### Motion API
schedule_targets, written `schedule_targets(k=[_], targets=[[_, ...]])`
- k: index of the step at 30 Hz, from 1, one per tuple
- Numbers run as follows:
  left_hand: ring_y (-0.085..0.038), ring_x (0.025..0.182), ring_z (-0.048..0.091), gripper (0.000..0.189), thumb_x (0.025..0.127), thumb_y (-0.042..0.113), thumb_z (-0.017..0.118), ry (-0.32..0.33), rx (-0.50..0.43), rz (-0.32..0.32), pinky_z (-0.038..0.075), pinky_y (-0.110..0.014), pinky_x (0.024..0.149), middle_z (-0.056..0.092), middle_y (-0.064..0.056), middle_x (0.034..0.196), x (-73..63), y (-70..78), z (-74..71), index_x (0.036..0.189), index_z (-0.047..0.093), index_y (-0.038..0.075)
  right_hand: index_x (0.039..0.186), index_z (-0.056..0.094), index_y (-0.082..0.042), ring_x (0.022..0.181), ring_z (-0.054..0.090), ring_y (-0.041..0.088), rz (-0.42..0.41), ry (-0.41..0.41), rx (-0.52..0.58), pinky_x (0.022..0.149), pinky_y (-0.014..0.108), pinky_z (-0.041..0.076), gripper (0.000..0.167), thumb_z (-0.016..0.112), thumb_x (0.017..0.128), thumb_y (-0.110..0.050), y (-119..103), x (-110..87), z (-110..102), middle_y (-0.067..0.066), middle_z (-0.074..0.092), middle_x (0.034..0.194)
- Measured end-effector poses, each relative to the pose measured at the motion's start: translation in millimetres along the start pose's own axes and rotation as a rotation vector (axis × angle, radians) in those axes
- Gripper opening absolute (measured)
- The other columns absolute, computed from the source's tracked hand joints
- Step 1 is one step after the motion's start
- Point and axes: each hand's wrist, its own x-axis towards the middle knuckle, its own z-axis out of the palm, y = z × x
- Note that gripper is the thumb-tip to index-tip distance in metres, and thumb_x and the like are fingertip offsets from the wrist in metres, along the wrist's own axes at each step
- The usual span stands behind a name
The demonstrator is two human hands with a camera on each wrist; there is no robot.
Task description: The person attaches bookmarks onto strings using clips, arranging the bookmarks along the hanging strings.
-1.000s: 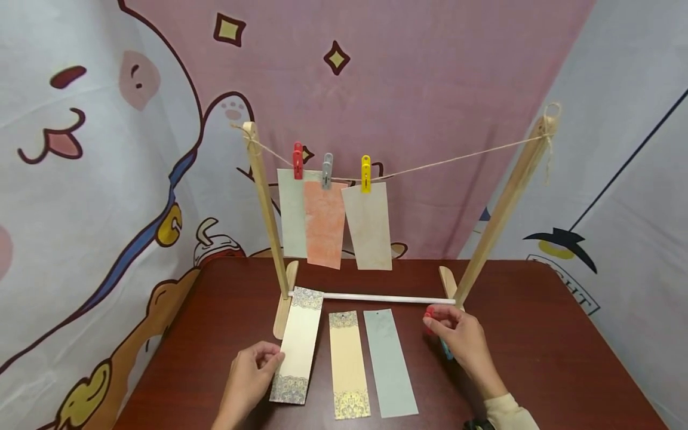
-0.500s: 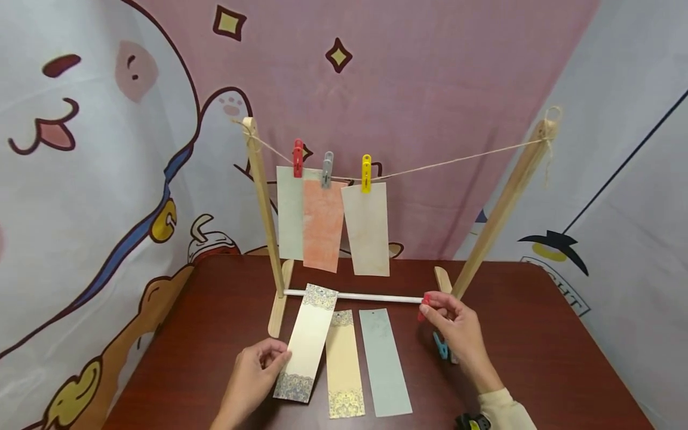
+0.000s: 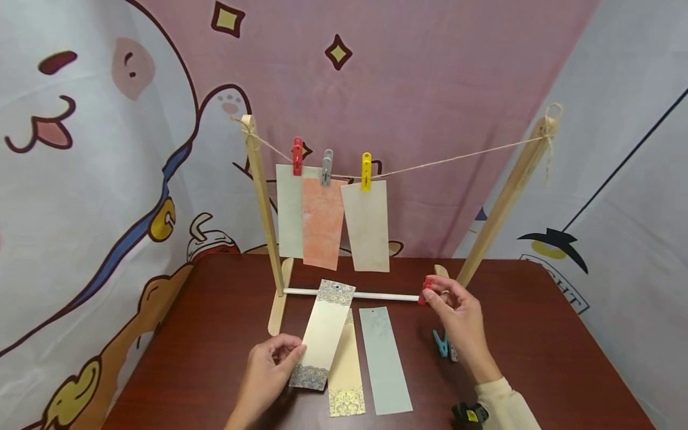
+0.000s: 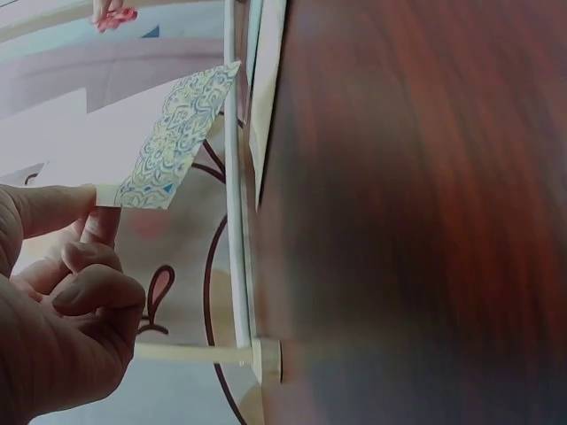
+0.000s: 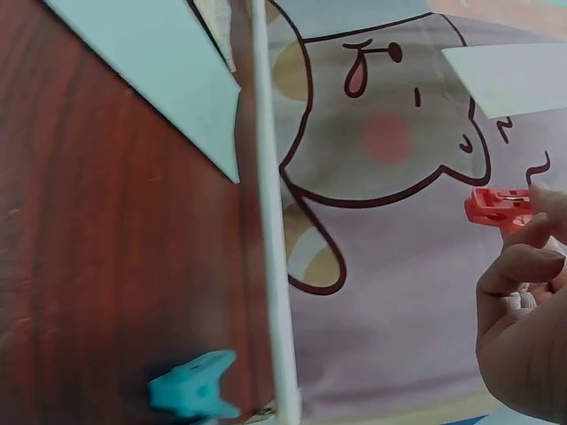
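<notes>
My left hand (image 3: 273, 369) pinches the left edge of a cream bookmark (image 3: 324, 334) with lace-patterned ends, raised above the table and partly covering a yellow patterned bookmark (image 3: 347, 382). My right hand (image 3: 461, 310) pinches a red clothespin (image 3: 426, 290) near the right end of the white rod. In the right wrist view the red clothespin (image 5: 499, 208) sits between thumb and fingertips. A pale blue-grey bookmark (image 3: 386, 361) lies flat beside the yellow one. On the table below my right hand lies a blue clothespin (image 3: 441, 344), with a grey one (image 3: 454, 353) next to it.
A twine line (image 3: 457, 159) spans two wooden posts joined low by a white rod (image 3: 387, 296). Red, grey and yellow clothespins hold a pale green card (image 3: 289, 215), an orange card (image 3: 322, 224) and a cream card (image 3: 368, 227) on it.
My left hand has moved right and slightly up with the cream bookmark, which now overlaps the yellow one. My right hand has lifted the red clothespin, exposing the blue and grey clothespins below.
</notes>
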Motion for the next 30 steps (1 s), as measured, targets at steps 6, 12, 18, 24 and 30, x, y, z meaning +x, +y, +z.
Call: schedule_targets(k=[6, 12, 18, 24, 30], targets=[[-0.005, 0.058, 0.049, 0.016, 0.086, -0.007, 0.087, -0.012, -0.084, -0.002, 0.04, -0.021, 0.051, 0.067, 0.006, 0.072, 7.6, 7.5, 12.6, 0.085, 0.081, 0.008, 0.132, 0.073, 0.002, 0.062, 0.048, 0.011, -0.036, 0.017, 0.128, 0.047, 0.024, 0.037, 0.032, 0.078, 0.101, -0.002, -17, 5.7, 4, 0.008, 0.071, 0.104], [-0.007, 0.06, 0.049, 0.011, 0.088, -0.008, 0.085, -0.016, -0.167, -0.04, 0.038, -0.019, 0.053, 0.063, 0.003, 0.07, 17.0, 17.8, 30.4, 0.088, 0.081, 0.002, 0.127, 0.075, 0.001, 0.059, 0.045, 0.013, -0.084, 0.06, 0.122, 0.046, 0.027, 0.033, 0.027, 0.079, 0.1, -0.001, -34, 12.5, 6, 0.007, 0.071, 0.098], [-0.008, 0.06, 0.049, 0.012, 0.089, -0.01, 0.083, -0.037, -0.24, -0.021, 0.038, -0.019, 0.053, 0.063, -0.003, 0.068, 24.9, 26.9, 45.2, 0.09, 0.081, 0.002, 0.123, 0.078, -0.003, 0.063, 0.05, 0.014, -0.108, 0.082, 0.099, 0.049, 0.025, 0.034, 0.023, 0.079, 0.101, -0.003, -46, 21.3, 10, 0.005, 0.074, 0.094], [-0.008, 0.059, 0.046, 0.011, 0.088, -0.01, 0.084, -0.011, -0.238, 0.007, 0.036, -0.019, 0.054, 0.059, -0.001, 0.065, 31.3, 29.0, 50.9, 0.088, 0.081, 0.001, 0.125, 0.074, 0.006, 0.073, 0.07, 0.015, -0.14, 0.057, 0.235, 0.071, 0.022, 0.057, 0.025, 0.078, 0.1, 0.002, -58, 29.0, 17, 0.012, 0.074, 0.105], [-0.009, 0.059, 0.044, 0.007, 0.09, -0.006, 0.085, -0.045, -0.268, -0.001, 0.033, -0.018, 0.054, 0.068, -0.003, 0.074, 35.0, 29.5, 59.9, 0.09, 0.082, 0.001, 0.121, 0.075, 0.008, 0.059, 0.053, 0.01, -0.168, 0.089, 0.278, 0.054, 0.019, 0.04, 0.023, 0.077, 0.099, 0.005, -67, 32.7, 17, 0.017, 0.073, 0.099]])
